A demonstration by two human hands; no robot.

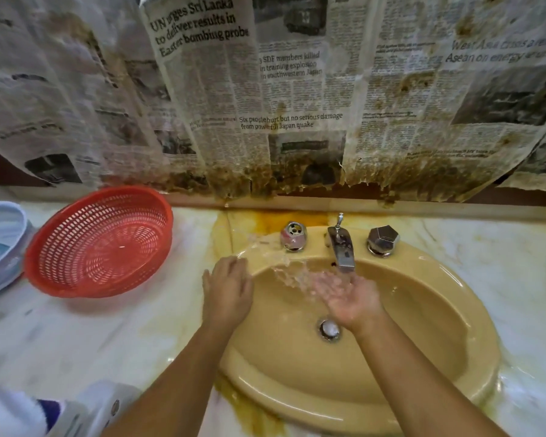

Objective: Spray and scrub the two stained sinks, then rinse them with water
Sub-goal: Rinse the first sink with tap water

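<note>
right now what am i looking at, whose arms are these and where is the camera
There is no machine here: a person wears one camera on the head, so you look down along their own two bare arms. The right hand is cupped palm-up under the tap, and water splashes across the yellow sink toward its left rim, where the left hand is held open. Neither hand holds a tool. On the marble counter left of the sink stand a red plastic basket and, at the edge, a pale blue bowl. Stained newspaper covers the wall behind.
</note>
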